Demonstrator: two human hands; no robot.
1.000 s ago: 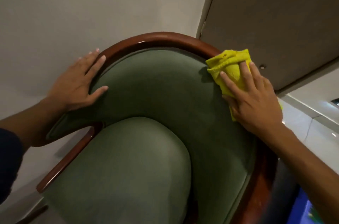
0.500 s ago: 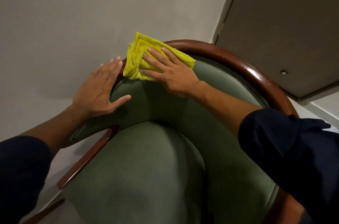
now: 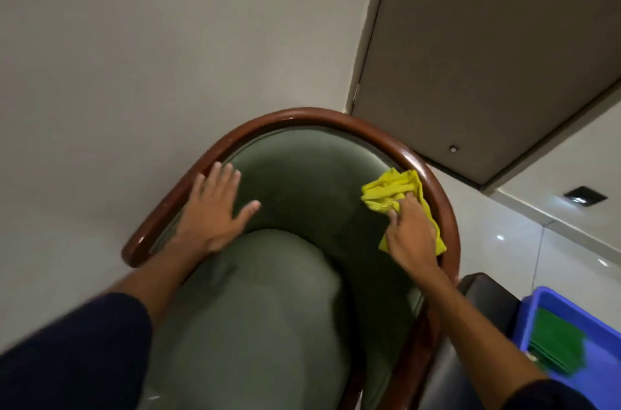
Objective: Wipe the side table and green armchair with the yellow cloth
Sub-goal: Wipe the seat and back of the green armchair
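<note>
The green armchair (image 3: 302, 181) fills the middle of the view, with a curved brown wooden rim (image 3: 292, 117) and a rounded green seat cushion (image 3: 255, 309). My right hand (image 3: 410, 235) presses the crumpled yellow cloth (image 3: 393, 191) against the inner right side of the backrest, just inside the rim. My left hand (image 3: 215, 211) lies flat with fingers spread on the inner left side of the backrest, holding nothing. No side table can be made out for certain.
A pale wall stands behind the chair. A grey door (image 3: 487, 46) is at the upper right. A dark padded object (image 3: 484, 295) touches the chair's right side, and a blue tub (image 3: 578, 335) holding a green cloth (image 3: 554, 345) sits at the lower right on shiny floor.
My right hand swept the yellow cloth from the right side to the top left of the backrest, then back to the right side. My left hand stayed on the left side.
</note>
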